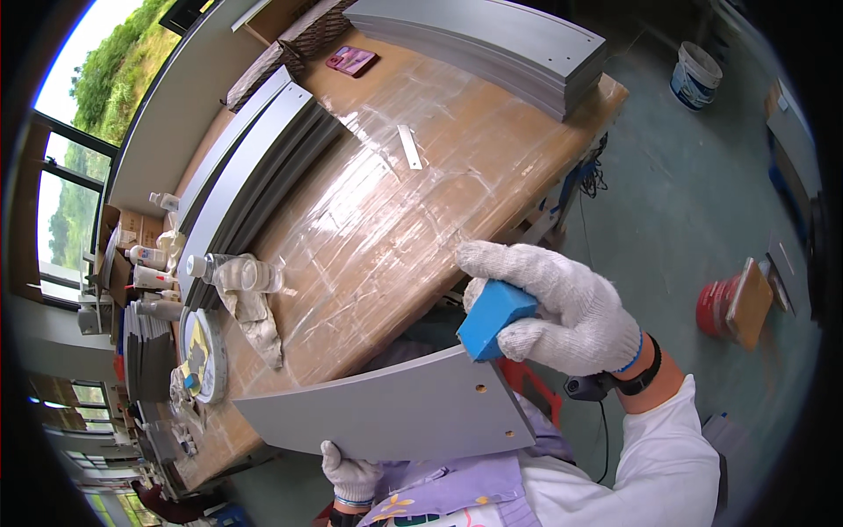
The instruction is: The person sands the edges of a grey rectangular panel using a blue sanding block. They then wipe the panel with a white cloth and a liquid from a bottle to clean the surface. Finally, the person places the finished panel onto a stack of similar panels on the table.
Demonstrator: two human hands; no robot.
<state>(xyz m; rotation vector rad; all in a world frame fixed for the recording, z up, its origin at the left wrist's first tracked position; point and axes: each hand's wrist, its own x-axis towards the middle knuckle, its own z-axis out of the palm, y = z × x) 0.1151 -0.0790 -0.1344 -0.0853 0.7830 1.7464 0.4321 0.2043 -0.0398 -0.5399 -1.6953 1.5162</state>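
Observation:
My right hand (pixel 562 307), in a white knit glove, grips a blue block (pixel 496 318) between thumb and fingers, its index finger stretched out along the top. The block is just above the right end of a grey panel (pixel 378 408); I cannot tell whether they touch. This panel is long and slightly curved, with two small holes near its right end, and lies tilted in front of my body. My left hand (pixel 349 474), also gloved, holds its lower edge with the thumb on the near face; the other fingers are partly hidden.
A film-covered table (pixel 395 202) carries stacks of grey panels (pixel 500 53), a phone (pixel 352 61), a white strip (pixel 409 147), a clear bottle (pixel 241 273) and a rag (pixel 255 321). On the floor to the right stand a white bucket (pixel 694 77) and a red bucket (pixel 718 307).

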